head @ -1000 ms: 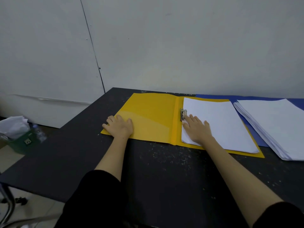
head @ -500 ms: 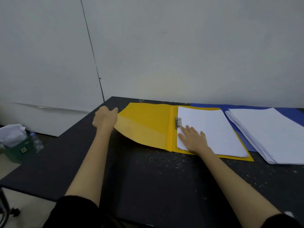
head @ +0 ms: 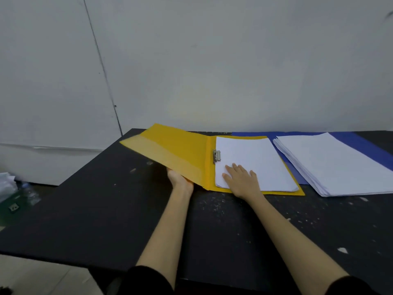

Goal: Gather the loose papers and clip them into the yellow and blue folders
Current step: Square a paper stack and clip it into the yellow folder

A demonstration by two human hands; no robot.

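Left hand now under raised yellow folder cover

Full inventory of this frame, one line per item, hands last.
table: 1, black, scuffed, fills foreground
yellow folder: 1, open, left cover lifted off the table
clipped papers: 1 stack, white, on the folder's right half
metal clip: 1, silver, by the spine
blue folder: 1, under the loose stack
loose papers: 1 stack, white, right
wall: white, behind
left hand: under the lifted cover's near edge
right hand: flat on the clipped papers
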